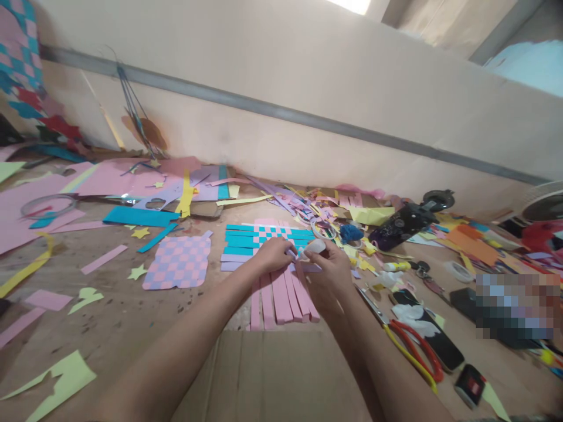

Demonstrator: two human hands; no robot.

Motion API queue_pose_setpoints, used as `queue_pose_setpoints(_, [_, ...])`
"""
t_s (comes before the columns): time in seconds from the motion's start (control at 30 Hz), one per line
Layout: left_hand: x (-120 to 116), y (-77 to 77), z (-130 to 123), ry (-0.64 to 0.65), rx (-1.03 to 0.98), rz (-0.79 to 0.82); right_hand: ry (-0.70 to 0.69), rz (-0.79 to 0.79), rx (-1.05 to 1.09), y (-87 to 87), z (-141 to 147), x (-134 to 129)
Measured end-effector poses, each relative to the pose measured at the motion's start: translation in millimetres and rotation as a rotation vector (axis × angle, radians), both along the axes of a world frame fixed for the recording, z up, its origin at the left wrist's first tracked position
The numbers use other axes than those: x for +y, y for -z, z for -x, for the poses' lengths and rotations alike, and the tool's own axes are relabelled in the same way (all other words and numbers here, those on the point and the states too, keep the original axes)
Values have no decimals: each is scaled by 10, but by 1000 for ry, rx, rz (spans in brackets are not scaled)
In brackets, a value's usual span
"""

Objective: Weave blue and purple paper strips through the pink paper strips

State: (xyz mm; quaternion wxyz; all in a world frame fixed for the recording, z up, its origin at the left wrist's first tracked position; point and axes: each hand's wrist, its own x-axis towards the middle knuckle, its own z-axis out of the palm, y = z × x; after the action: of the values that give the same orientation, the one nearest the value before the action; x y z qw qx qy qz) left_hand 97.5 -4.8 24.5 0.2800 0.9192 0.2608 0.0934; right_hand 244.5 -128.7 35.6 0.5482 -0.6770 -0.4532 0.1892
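Blue, lilac and pink paper strips are partly woven into a checked mat (269,234) in front of me. Long pink strips (281,296) hang toward me from it. My left hand (277,255) lies on the weave with its fingers bent together at a lilac strip; what they hold is too small to make out. My right hand (328,264) is closed on a small white piece (315,246) at the mat's right side, close to the left fingertips. A finished pink and lilac woven piece (178,262) lies flat to the left.
Scissors with red and yellow handles (413,351), a phone (433,334) and a small black box (470,385) lie at the right. Behind them is a black bottle (402,223). Paper scraps (308,205) pile along the wall. Cardboard (268,375) lies nearest me.
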Motion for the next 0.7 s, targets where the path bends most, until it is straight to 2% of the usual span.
queue_pose_setpoints(0.4, [-10, -20, 5, -4, 23, -27, 20, -28, 50, -12, 52, -2])
queue_pose_setpoints(0.7, [-9, -22, 5, -5, 27, -14, 7, -36, 51, 84, 34, 22])
